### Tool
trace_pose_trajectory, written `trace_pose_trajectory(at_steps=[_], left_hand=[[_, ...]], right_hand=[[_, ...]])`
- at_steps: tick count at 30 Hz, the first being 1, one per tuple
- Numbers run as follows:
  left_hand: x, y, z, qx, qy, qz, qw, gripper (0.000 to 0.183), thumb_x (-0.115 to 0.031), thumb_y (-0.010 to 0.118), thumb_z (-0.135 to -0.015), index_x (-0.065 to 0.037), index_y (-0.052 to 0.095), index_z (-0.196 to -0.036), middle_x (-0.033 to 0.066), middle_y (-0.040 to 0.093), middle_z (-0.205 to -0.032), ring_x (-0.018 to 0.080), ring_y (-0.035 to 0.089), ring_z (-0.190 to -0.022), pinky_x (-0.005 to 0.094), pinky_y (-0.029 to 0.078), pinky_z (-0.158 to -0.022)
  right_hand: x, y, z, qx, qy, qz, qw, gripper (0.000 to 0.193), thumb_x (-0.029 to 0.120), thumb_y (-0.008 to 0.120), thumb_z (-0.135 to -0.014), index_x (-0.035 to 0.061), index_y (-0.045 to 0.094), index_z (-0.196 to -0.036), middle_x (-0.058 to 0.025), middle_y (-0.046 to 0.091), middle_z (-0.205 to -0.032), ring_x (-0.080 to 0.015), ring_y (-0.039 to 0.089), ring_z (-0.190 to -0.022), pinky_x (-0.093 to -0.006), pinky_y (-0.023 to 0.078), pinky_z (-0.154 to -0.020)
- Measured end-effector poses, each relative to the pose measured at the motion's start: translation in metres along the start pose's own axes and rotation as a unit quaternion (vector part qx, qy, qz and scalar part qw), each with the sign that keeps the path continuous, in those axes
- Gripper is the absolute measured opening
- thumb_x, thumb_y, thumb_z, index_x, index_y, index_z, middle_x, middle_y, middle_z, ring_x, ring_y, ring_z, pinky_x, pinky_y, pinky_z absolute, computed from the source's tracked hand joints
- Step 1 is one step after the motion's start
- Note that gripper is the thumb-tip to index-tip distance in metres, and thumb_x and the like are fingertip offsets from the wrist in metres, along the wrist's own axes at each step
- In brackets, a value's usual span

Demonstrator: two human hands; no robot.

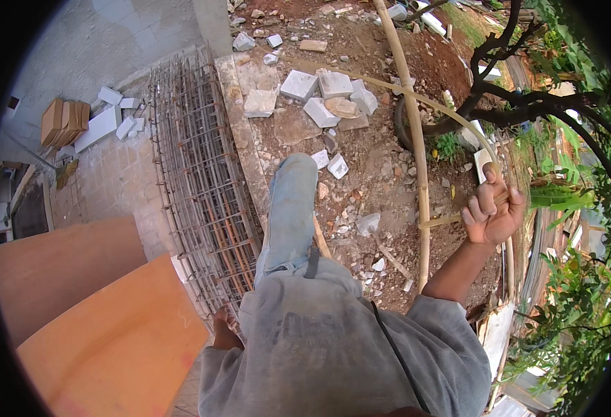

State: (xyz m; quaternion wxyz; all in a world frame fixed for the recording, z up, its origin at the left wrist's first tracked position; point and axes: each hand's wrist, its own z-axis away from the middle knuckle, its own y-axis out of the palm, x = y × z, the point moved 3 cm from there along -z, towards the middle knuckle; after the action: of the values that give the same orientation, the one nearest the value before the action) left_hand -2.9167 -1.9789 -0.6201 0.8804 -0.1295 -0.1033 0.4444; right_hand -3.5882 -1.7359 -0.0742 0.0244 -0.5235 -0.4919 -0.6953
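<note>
My right hand (493,208) is raised at the right, its fingers curled round a bamboo pole where a thin crosspiece (446,221) and a long curved bamboo strip (451,111) come together. Past it, a thick upright bamboo pole (412,132) runs from the top of the view down behind my sleeve. My left hand (227,322) hangs low beside my hip, next to the long rebar cages (204,167). Its fingers are small and partly hidden, so whether it touches the steel is unclear. One leg in faded jeans (288,208) stretches forward.
White block pieces (299,85) and rubble lie on the reddish soil ahead. Dark tree branches (500,97) and leaves crowd the right side. An orange board (118,340) and a brown board (69,267) stand at lower left. Cardboard boxes (64,123) sit by the grey wall.
</note>
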Motion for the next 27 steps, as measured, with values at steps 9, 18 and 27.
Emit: trace_pose_trajectory(at_steps=[9, 18, 27], left_hand=[[-0.296, 0.172, 0.003, 0.083, 0.113, -0.151, 0.979, 0.035, -0.040, 0.062, -0.102, -0.008, 0.068, -0.118, 0.0037, 0.068, -0.088, 0.0197, 0.066, -0.076, 0.0365, 0.051, -0.066], [-0.636, 0.251, 0.159, 0.035, 0.408, 0.064, 0.910, 0.038, -0.042, 0.061, -0.105, -0.010, 0.063, -0.084, -0.0026, 0.060, -0.077, 0.0079, 0.054, -0.068, 0.0283, 0.041, -0.059], [-0.805, 0.294, 0.197, 0.042, 0.322, -0.060, 0.944, 0.041, -0.044, 0.068, -0.100, -0.004, 0.070, -0.106, 0.0014, 0.067, -0.083, 0.0124, 0.062, -0.074, 0.0309, 0.049, -0.067]], right_hand=[[-0.095, -0.074, -0.084, -0.088, 0.151, 0.070, 0.982, 0.044, 0.043, 0.045, -0.095, 0.0019, 0.043, -0.110, 0.0049, 0.032, -0.054, -0.0071, 0.023, -0.042, -0.0267, 0.019, -0.039], [-0.053, -0.156, -0.420, 0.008, 0.075, -0.042, 0.996, 0.041, 0.041, 0.046, -0.098, 0.0022, 0.045, -0.112, 0.0034, 0.036, -0.059, -0.0096, 0.024, -0.044, -0.0285, 0.023, -0.042], [0.080, -0.197, -0.616, 0.202, -0.199, -0.098, 0.954, 0.020, 0.026, 0.038, -0.108, 0.0062, 0.037, -0.103, 0.0053, 0.038, -0.046, -0.0035, 0.028, -0.030, -0.0227, 0.024, -0.029]])
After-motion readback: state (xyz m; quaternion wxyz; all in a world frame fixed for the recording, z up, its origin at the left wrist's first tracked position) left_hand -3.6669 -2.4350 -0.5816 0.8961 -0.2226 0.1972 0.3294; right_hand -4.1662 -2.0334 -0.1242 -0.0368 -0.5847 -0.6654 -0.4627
